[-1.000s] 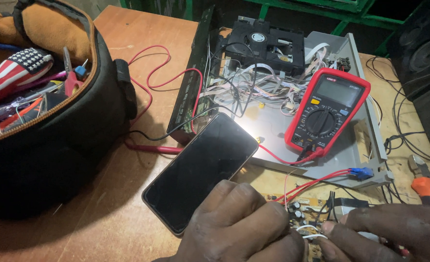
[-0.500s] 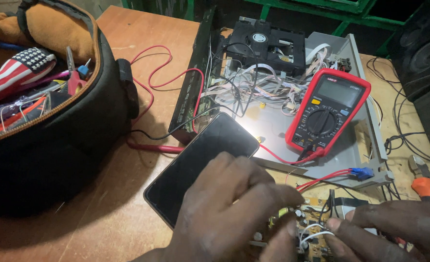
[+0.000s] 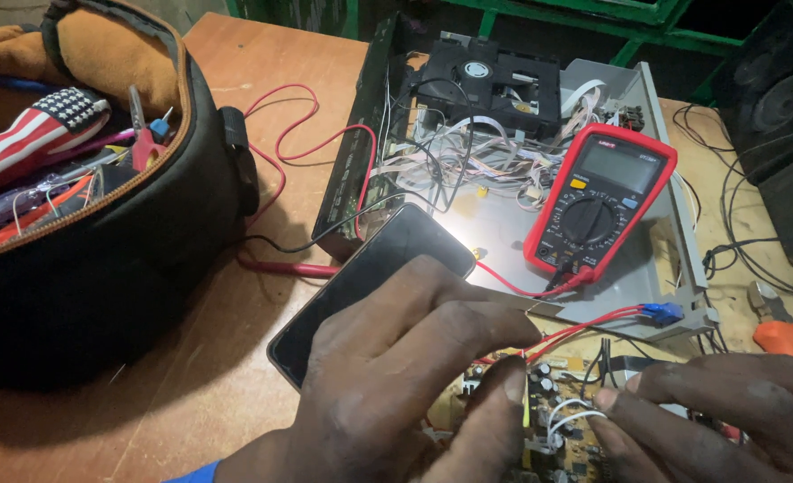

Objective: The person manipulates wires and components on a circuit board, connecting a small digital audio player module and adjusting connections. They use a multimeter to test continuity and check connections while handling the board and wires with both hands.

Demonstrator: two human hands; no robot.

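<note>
On the wooden bench [image 3: 262,116], left hand [image 3: 396,376] half-curled, fingertips on circuit board [image 3: 557,429].

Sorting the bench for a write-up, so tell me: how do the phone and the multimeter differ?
The phone is a plain black slab with a dark glossy screen; the multimeter is red-cased with a grey display and round dial. The phone lies on the wooden table, partly under the left hand; the multimeter rests on the opened grey chassis, untouched. Both lie flat, angled alike.
</note>
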